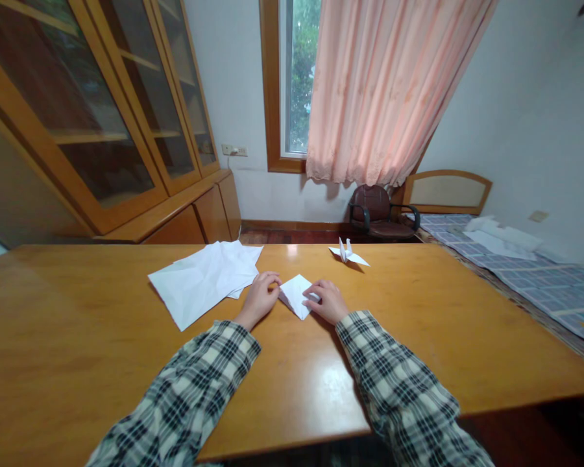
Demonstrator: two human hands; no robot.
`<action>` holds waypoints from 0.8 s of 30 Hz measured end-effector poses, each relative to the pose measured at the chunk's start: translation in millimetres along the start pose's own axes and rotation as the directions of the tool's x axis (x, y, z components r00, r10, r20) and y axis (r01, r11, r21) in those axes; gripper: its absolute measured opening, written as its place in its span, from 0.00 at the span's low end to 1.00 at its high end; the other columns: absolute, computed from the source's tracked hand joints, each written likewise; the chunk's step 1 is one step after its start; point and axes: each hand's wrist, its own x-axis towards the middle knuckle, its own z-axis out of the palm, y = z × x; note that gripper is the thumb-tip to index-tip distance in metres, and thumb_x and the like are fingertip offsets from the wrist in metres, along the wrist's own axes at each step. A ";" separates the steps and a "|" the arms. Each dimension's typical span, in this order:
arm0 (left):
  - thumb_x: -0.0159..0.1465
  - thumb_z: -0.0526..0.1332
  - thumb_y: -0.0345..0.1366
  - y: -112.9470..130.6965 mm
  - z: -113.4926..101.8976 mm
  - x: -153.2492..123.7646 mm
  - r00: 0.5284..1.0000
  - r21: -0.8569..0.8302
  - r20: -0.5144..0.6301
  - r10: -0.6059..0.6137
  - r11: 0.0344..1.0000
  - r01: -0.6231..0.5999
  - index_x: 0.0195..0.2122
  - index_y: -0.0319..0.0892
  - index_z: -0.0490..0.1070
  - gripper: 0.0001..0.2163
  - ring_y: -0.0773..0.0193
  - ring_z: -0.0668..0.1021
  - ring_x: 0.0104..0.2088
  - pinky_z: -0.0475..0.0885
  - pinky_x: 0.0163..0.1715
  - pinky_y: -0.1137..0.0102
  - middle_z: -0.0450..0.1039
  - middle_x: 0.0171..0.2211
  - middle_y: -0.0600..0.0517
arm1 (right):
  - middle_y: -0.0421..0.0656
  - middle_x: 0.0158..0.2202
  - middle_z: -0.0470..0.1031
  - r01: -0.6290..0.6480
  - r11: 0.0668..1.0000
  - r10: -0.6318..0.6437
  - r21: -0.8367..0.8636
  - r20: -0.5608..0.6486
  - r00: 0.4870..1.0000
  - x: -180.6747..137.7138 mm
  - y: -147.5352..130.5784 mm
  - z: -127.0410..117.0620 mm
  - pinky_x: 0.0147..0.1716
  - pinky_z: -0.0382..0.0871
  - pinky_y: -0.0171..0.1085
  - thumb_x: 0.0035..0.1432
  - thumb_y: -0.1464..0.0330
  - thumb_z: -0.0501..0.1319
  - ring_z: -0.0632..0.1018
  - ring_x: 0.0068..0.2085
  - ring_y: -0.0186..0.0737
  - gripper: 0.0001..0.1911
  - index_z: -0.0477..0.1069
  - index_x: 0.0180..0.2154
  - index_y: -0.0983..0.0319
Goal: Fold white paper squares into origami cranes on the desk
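Observation:
A small folded white paper lies on the wooden table between my two hands. My left hand rests at its left corner with fingers curled and pinched onto the paper's edge. On the right side my right hand presses down with bent fingers on the fold. Both arms wear plaid sleeves. A finished white paper crane stands on the table beyond my right hand.
A loose pile of white paper sheets lies left of my hands. Glass-door wooden cabinets line the left wall. Behind the table are a dark chair, a pink curtain and a bed at the right.

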 end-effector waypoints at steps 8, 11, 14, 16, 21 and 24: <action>0.58 0.56 0.32 5.6 -1.9 -1.0 0.999 -0.108 0.032 0.040 0.994 -0.036 0.35 0.43 0.68 0.05 0.58 0.71 0.49 0.66 0.52 0.60 0.71 0.45 0.48 | 0.43 0.42 0.71 0.002 1.000 -0.002 -0.011 -0.005 1.000 -0.5 -1.8 -0.7 0.46 0.57 0.42 0.53 0.61 0.65 0.68 0.46 0.43 0.11 0.75 0.40 0.55; 0.61 0.56 0.34 5.5 -1.9 -1.7 0.998 -0.149 0.042 0.039 0.988 -0.033 0.39 0.43 0.68 0.06 0.59 0.71 0.49 0.66 0.52 0.61 0.70 0.45 0.49 | 0.43 0.42 0.71 -0.001 1.000 0.001 -0.009 -0.007 1.000 -0.3 -1.6 -0.5 0.46 0.58 0.42 0.53 0.62 0.65 0.68 0.46 0.43 0.11 0.75 0.40 0.55; 0.63 0.55 0.38 6.9 -2.3 -2.1 0.998 -0.192 0.053 0.033 0.981 -0.022 0.44 0.43 0.66 0.10 0.60 0.71 0.49 0.68 0.51 0.62 0.69 0.45 0.48 | 0.43 0.42 0.70 0.000 1.000 0.000 -0.017 -0.006 1.000 0.0 -1.1 -0.1 0.46 0.58 0.42 0.53 0.62 0.65 0.68 0.46 0.43 0.11 0.75 0.40 0.55; 0.63 0.55 0.40 8.6 -2.8 -2.2 0.997 -0.207 0.071 0.035 0.978 -0.020 0.46 0.43 0.66 0.12 0.60 0.72 0.49 0.69 0.51 0.62 0.69 0.46 0.48 | 0.43 0.42 0.70 0.000 1.000 0.000 -0.022 -0.003 1.000 0.0 -1.4 -0.4 0.46 0.58 0.42 0.53 0.61 0.65 0.68 0.46 0.43 0.11 0.75 0.40 0.55; 0.65 0.53 0.41 10.4 -4.3 -2.7 0.993 -0.211 0.094 0.076 0.976 -0.054 0.49 0.43 0.67 0.14 0.60 0.71 0.51 0.68 0.53 0.63 0.68 0.48 0.48 | 0.43 0.42 0.71 -0.003 1.000 0.003 -0.018 0.002 1.000 -0.5 -4.1 -2.8 0.46 0.57 0.42 0.54 0.61 0.64 0.68 0.46 0.43 0.11 0.75 0.40 0.55; 0.65 0.53 0.42 9.7 -5.2 -3.1 0.985 -0.176 0.131 0.109 0.981 -0.085 0.53 0.46 0.67 0.16 0.59 0.68 0.54 0.62 0.57 0.61 0.66 0.52 0.48 | 0.43 0.42 0.71 -0.004 1.000 0.004 -0.014 0.001 1.000 -0.6 -4.4 -2.9 0.46 0.57 0.42 0.53 0.62 0.65 0.69 0.45 0.43 0.11 0.75 0.40 0.55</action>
